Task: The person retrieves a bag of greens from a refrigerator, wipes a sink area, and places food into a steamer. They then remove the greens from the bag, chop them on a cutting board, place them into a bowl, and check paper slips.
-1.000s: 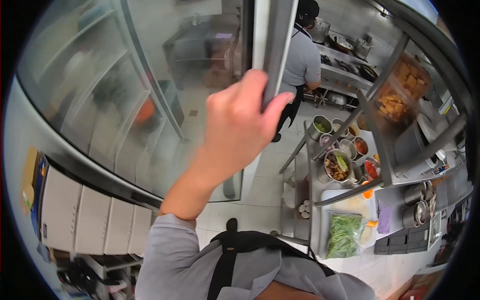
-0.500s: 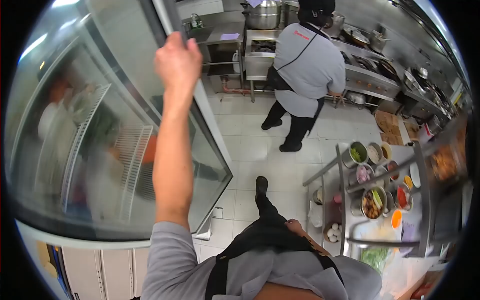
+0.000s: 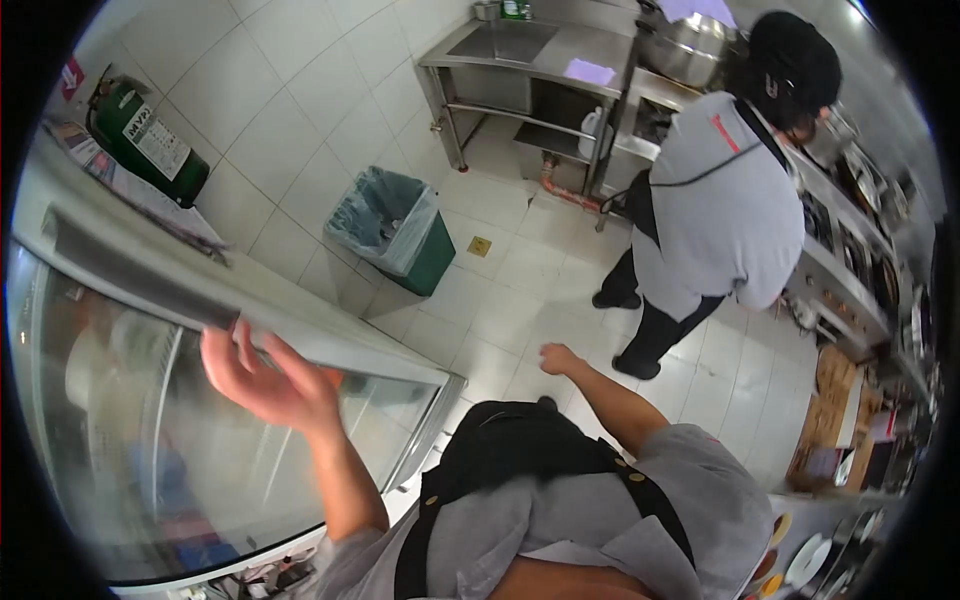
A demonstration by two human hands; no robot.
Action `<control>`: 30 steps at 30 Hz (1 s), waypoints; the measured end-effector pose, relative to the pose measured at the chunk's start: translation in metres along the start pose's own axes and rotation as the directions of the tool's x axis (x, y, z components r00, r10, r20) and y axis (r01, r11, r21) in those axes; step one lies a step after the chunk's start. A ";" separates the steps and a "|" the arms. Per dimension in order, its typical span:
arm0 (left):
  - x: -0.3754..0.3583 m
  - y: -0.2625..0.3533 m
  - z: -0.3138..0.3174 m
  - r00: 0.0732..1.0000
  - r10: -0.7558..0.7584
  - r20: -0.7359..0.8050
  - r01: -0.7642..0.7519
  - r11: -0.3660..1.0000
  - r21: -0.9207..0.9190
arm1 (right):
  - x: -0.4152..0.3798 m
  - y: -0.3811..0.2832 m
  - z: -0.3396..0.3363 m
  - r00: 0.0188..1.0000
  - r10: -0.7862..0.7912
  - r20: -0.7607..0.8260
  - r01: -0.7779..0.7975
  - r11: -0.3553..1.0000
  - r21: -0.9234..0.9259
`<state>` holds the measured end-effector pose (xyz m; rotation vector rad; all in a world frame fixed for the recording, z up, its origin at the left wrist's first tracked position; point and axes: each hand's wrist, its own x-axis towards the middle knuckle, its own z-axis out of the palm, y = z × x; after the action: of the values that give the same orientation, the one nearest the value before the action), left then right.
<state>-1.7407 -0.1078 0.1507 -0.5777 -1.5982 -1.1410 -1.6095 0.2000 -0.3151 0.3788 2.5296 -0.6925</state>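
My left hand (image 3: 268, 378) is raised in front of the glass fridge door (image 3: 240, 440), its fingers apart and holding nothing. The fingertips are right at the dark handle strip (image 3: 140, 265) along the door's frame. Behind the glass, blurred shelves and pale and orange items show through reflections. On the other side, my right hand (image 3: 562, 360) hangs over the tiled floor in front of my body. Its fingers are curled in and no object shows in it.
A co-worker (image 3: 720, 200) in a grey shirt and black cap stands facing the stove (image 3: 850, 290). A lined green bin (image 3: 425, 255) stands by the tiled wall. A steel sink table (image 3: 590, 45) is beyond it. Atop the fridge is a green cylinder (image 3: 150, 140).
The fridge door has swung from open to against the fridge or nearly so. My left hand has let go of its edge. My view has turned left, and my right hand has swung forward.
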 end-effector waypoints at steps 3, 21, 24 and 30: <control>-0.093 -0.022 0.027 0.935 -0.018 0.354 -0.054 0.979 0.194 | 0.075 -0.059 -0.091 0.972 -0.183 -0.144 0.192 0.980 0.055; -0.185 -0.361 0.463 -0.122 -0.396 0.910 0.622 0.684 0.381 | 0.412 0.066 -0.602 0.653 0.047 -0.756 0.041 0.994 0.097; -0.157 -0.400 0.499 -0.078 -0.441 0.894 0.521 0.746 0.414 | 0.424 0.173 -0.689 0.556 0.296 -0.776 -0.269 0.948 0.169; -0.168 -0.501 0.563 -0.051 -0.636 0.770 0.395 0.695 0.601 | 0.554 0.269 -0.713 0.587 0.355 -0.727 -0.526 0.850 -0.010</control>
<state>-2.3539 0.2040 -0.1997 -0.5703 -3.3434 -1.1248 -2.2462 0.8806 -0.1748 1.3773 2.9512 -0.0203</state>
